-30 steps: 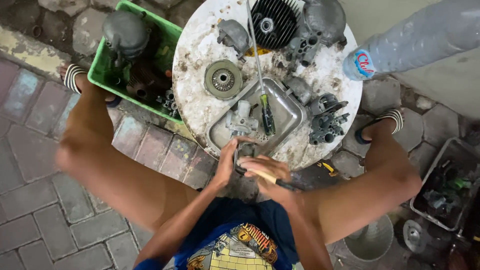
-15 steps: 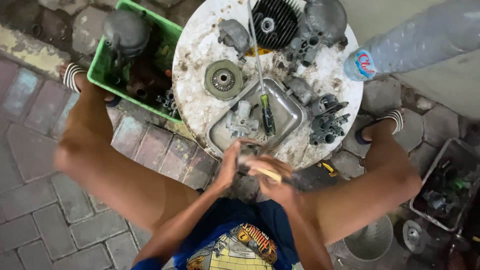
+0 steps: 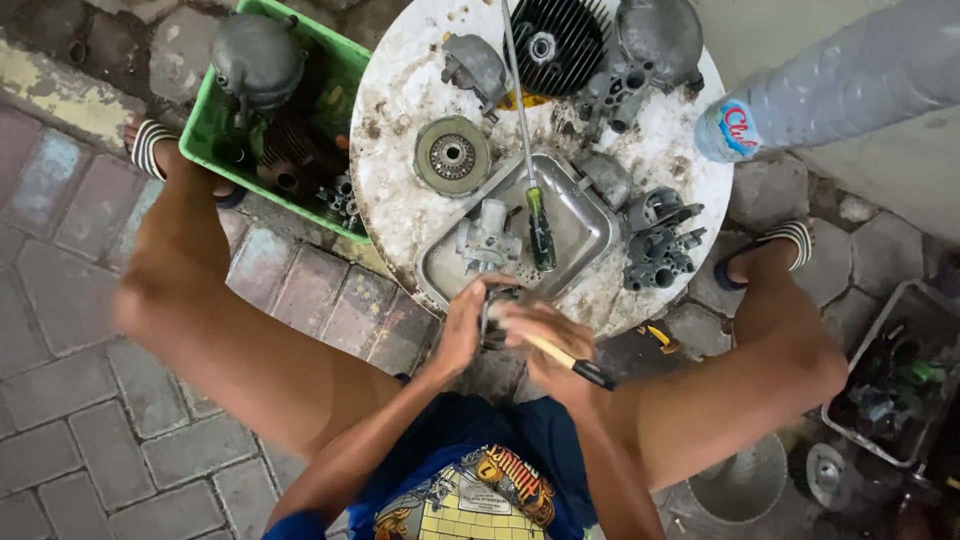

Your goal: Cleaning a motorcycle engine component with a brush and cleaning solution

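Note:
My left hand (image 3: pixel 462 330) grips a small dark metal engine part (image 3: pixel 495 318) at the near edge of the round white table (image 3: pixel 400 150). My right hand (image 3: pixel 545 345) is closed on a brush with a pale handle and black tip (image 3: pixel 570 362), pressed against that part. Just beyond my hands lies a dented metal tray (image 3: pixel 580 225) holding a carburettor body (image 3: pixel 485 240) and a long screwdriver with a green and black handle (image 3: pixel 538 225). My fingers hide most of the small part.
The table also carries a round clutch disc (image 3: pixel 452 155), a finned cylinder (image 3: pixel 555 40) and several grey castings (image 3: pixel 655 245). A green crate of engine parts (image 3: pixel 270 110) stands to the left. A clear plastic bottle (image 3: pixel 840 95) lies right. A grey bin (image 3: pixel 890 385) and bucket (image 3: pixel 740 485) sit lower right.
My hands have shifted slightly over the small part as the brush moved against it. Everything on the table has stayed put.

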